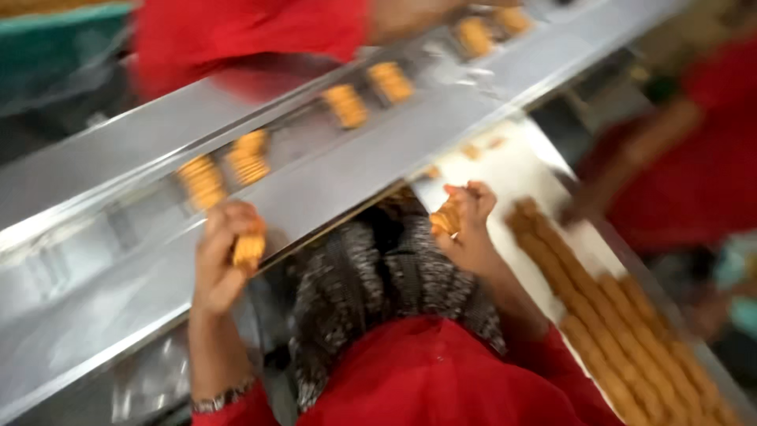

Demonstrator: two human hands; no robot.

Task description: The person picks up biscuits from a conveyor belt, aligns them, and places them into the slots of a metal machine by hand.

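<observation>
Item: biscuit stacks, two in hand. Your left hand [217, 264] is closed on one stack [249, 251] at about 8 o'clock, against the steel channel [331, 181]. Your right hand [469, 229], just right of centre, is clamped on a second stack [447, 217] over the white belt [512, 170].

Handling: likely light, dry, brittle (edges crumb easily). Grip each stack across its end faces, pressing the discs together; loose ones will probably fan out and spill.

Nearby: more stacks [201, 180] in the channel at 10 to 1 o'clock; long rows [607, 331] on the belt at 4 o'clock; another person's red sleeve [678, 158] at 3 o'clock.
</observation>
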